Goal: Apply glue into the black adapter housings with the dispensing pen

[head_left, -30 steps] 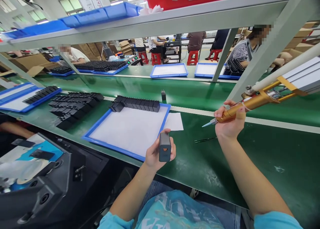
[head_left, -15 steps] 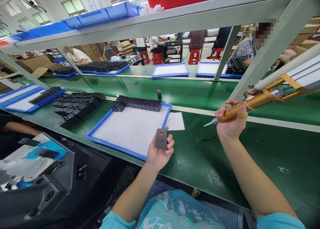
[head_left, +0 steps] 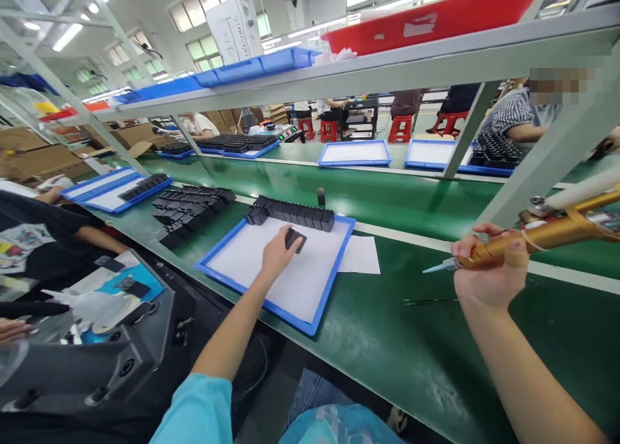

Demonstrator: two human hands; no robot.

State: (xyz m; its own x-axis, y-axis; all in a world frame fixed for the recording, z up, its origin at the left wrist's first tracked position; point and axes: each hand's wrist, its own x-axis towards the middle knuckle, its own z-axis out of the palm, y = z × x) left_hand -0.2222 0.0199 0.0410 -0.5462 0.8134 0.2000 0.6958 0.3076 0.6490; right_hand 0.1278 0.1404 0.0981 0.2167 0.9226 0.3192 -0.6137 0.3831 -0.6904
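Over the white-lined blue tray, my left hand is closed on a black charger, a small rounded block. Just beyond it, a row of similar black chargers stands along the tray's far side. My right hand wraps round a gold-coloured dispensing gun, whose pale blue tapered nozzle points left. Dark tweezers lie on the green bench below that nozzle. A sheet of white paper lies partly under the tray's right edge.
One upright black charger stands on the green belt. More chargers are grouped left of the tray. A metal shelf crosses overhead, with a slanting post at right. A co-worker sits at left behind a dark machine.
My left hand has carried the charger forward and left, from in front of me to over the tray. My right hand still holds the gun. The camera view has shifted.
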